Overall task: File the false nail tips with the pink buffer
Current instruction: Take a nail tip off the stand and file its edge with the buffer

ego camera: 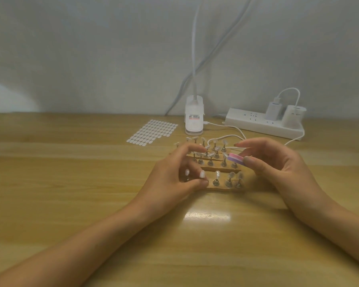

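**Buffer in my right hand, beside the tips**

Head view: my right hand (278, 168) pinches the pink buffer (235, 158) between thumb and fingers, its free end pointing toward my left hand (174, 177). The false nail tips (217, 174) stand on metal holders (215, 182) in a wooden rack (222, 188) on the surface (71, 183), between both hands. My left hand curls over the rack's near-left corner; I cannot tell whether it grips a holder. Beyond it lies a sheet of white tabs (152, 132); beyond the right hand, a power strip (257, 125).
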{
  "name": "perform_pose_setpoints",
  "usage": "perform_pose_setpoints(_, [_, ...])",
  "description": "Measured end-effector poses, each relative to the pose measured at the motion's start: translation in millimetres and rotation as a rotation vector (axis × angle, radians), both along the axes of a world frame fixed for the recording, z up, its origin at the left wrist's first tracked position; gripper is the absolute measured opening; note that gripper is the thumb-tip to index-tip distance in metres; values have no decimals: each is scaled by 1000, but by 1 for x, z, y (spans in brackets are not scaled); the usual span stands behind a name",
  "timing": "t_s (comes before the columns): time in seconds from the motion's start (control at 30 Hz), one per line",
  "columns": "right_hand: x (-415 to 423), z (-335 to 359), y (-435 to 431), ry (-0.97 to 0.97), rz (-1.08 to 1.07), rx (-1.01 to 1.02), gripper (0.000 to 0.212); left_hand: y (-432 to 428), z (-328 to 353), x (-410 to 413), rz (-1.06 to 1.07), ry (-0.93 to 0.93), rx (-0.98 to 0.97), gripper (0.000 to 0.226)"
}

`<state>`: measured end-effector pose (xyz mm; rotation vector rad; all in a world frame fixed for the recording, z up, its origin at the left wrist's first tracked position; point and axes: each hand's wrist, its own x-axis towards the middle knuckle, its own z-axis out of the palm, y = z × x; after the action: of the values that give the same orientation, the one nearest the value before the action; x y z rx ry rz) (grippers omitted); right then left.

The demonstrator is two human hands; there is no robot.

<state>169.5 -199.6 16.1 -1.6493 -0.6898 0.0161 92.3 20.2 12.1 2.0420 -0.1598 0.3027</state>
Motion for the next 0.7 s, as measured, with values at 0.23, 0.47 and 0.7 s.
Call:
perform_pose_setpoints(0.23, [-1,0,-3,2,0,-9,26,6,3,-7,7,26,39,52])
perform_pose_setpoints(0.47, [1,-1,-4,19,8,0,26,15,7,-9,-2,77,58,52])
perform_pose_setpoints(0.7, [2,-3,-2,29,19,0,24,7,2,-8,38,15,48,52])
